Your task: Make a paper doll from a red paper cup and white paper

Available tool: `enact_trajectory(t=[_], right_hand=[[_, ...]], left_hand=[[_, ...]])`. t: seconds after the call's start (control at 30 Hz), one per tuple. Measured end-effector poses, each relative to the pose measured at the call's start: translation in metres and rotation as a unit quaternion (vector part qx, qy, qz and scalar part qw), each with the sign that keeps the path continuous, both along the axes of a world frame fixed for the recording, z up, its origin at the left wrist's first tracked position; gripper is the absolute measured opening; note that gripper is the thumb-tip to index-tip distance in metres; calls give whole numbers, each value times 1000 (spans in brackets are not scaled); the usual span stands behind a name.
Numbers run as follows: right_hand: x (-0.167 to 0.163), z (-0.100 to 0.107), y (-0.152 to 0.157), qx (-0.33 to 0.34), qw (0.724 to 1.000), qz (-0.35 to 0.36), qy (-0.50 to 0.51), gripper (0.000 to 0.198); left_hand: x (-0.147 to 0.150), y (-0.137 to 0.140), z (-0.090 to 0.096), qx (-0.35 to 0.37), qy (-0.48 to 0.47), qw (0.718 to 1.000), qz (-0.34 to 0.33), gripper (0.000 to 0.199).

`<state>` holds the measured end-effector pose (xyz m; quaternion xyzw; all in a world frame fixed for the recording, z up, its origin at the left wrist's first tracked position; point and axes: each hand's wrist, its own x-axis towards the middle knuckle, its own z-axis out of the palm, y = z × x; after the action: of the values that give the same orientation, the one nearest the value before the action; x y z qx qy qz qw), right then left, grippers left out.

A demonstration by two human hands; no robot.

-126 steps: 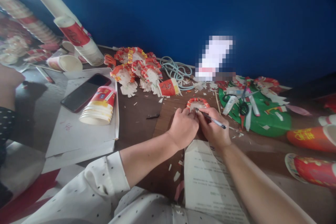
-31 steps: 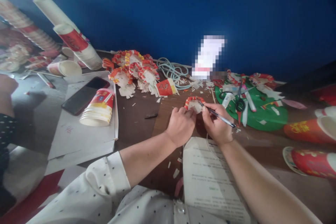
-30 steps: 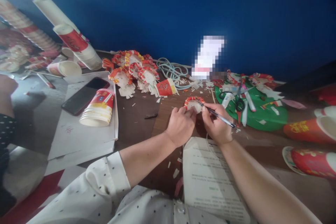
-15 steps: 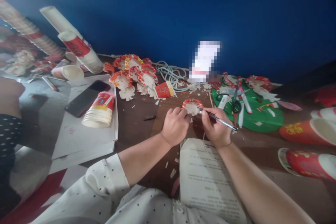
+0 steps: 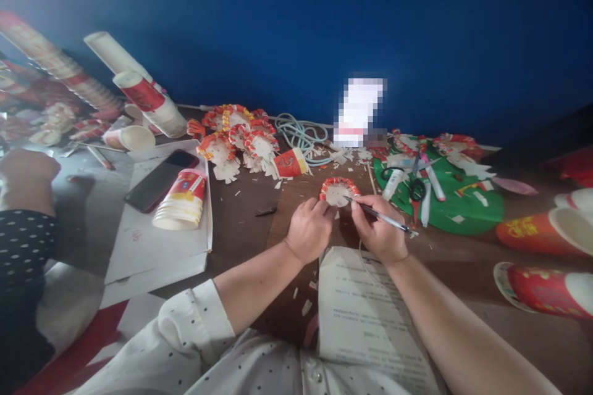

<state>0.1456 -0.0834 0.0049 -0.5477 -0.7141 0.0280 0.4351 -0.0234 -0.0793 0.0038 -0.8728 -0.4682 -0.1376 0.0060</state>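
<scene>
A paper-cup cutout [image 5: 339, 191] with a curled red-and-orange rim and a white middle lies on the brown table in front of me. My left hand [image 5: 309, 231] is closed at its lower left edge; the fingertips are partly hidden behind my knuckles. Between the fingers of my right hand [image 5: 382, 236] is a black-and-clear pen [image 5: 384, 218], its tip at the white middle of the cutout. A printed sheet [image 5: 365, 315] lies below my hands. Beyond my left hand sits a pile of similar cutouts [image 5: 262, 145], with a cut red cup piece [image 5: 290, 163] beside it.
A green sheet [image 5: 477, 216] on the right carries scissors [image 5: 417, 189], markers and scraps. Red cups [image 5: 540, 284] lie at the right edge. On the left are a phone [image 5: 160, 181], stacked cups [image 5: 181, 200] and white card [image 5: 139, 253]. Another person's arm [image 5: 28, 179] is at far left.
The pen's tip has shifted left, further onto the white middle of the cutout, along with my right hand. The whole view has tilted slightly; my left hand stays at the cutout's edge.
</scene>
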Motion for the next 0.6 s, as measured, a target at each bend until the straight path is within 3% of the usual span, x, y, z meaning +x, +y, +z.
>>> enact_trajectory(t=[0.33, 0.6], right_hand=[[-3, -6, 1, -64, 998, 26, 0, 17], [-3, -6, 0, 0, 1000, 10, -21, 14]], left_hand=[[3, 4, 3, -50, 19, 999, 8, 27], [3, 6, 4, -58, 8, 998, -1, 26]])
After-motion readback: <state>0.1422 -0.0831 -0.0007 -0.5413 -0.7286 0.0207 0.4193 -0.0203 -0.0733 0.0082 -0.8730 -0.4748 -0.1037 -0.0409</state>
